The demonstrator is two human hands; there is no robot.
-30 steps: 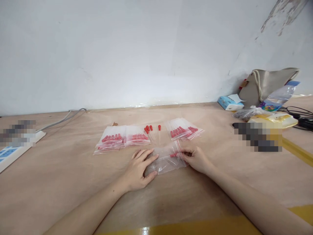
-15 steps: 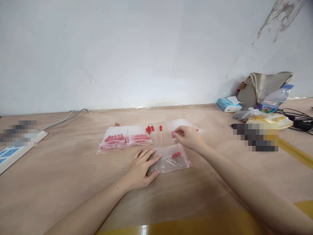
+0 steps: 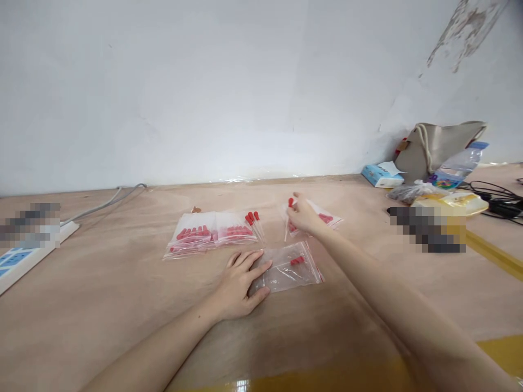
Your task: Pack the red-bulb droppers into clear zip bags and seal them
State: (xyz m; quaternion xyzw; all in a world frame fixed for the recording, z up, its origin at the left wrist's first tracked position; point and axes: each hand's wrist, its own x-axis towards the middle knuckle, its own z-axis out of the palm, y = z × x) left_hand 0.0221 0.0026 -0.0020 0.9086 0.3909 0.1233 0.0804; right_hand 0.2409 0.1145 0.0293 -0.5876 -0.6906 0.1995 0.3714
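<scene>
My left hand lies with its fingers spread on the left end of a clear zip bag, pressing it to the table. A short row of red rubber bulbs shows in this bag. My right hand is closed on a dropper with a red bulb and a thin clear stem; the fingertips are partly hidden. Beneath that hand lie more bags with red bulbs, partly covered by it. Several loose droppers lie between these and two stacks of filled bags on the left.
A white power strip with a grey cable stands at the left. To the right are a blue tissue pack, a grey cloth bag, plastic bags and black cables. Yellow tape crosses the table.
The dropper that lay apart from the others is now upright in my right hand, farther right. My right hand has risen slightly away from me. My left hand stays on the bag.
</scene>
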